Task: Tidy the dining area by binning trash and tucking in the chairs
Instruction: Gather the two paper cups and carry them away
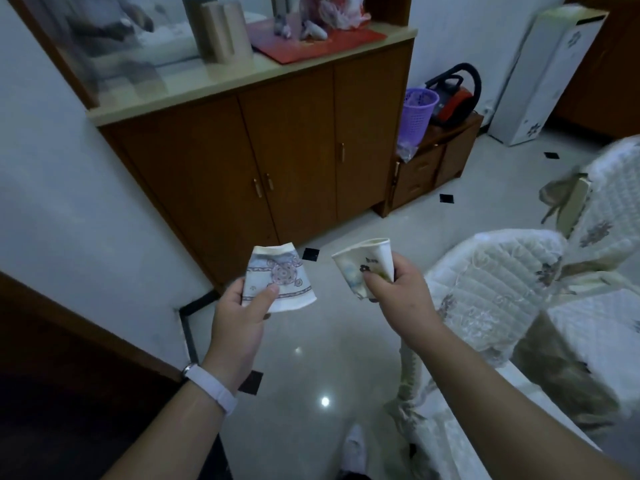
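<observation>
Currently left hand (239, 315) is gripping a flattened paper cup (277, 278), right hand (398, 289) pinching another crushed cup (362, 263); binning is pending, purple basket (417, 114) well apart, chair (498, 282) untucked.

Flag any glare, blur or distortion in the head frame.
Head view: dim, bluish cast; light glare spots on the glossy floor; chair cover at the right edge blurred; cabinet lines skewed by the wide lens; patterned cup and floral cup fairly sharp.
</observation>
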A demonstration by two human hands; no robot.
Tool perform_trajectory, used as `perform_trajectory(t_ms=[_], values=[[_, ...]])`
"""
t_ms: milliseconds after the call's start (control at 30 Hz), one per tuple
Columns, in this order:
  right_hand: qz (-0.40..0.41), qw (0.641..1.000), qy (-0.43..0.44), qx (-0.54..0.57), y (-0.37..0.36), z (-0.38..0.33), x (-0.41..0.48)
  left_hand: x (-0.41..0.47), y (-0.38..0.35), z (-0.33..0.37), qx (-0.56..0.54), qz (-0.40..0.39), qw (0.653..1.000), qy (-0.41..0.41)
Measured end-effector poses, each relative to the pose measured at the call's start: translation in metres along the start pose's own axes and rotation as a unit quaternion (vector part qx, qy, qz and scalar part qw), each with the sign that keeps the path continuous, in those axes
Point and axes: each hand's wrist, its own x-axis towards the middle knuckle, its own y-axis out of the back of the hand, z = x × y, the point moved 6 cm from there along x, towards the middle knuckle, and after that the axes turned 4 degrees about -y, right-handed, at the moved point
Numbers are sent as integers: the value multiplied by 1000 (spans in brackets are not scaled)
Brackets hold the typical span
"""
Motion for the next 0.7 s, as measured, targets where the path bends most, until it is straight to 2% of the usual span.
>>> perform_trajectory(t_ms=[400,700], values=[[34,999,-37,8,-4,-33,161,178,-69,42,-9,-65,998,-2],[133,988,-80,-10,-26,-35,270,335,-103,12,-41,-138,989,43]])
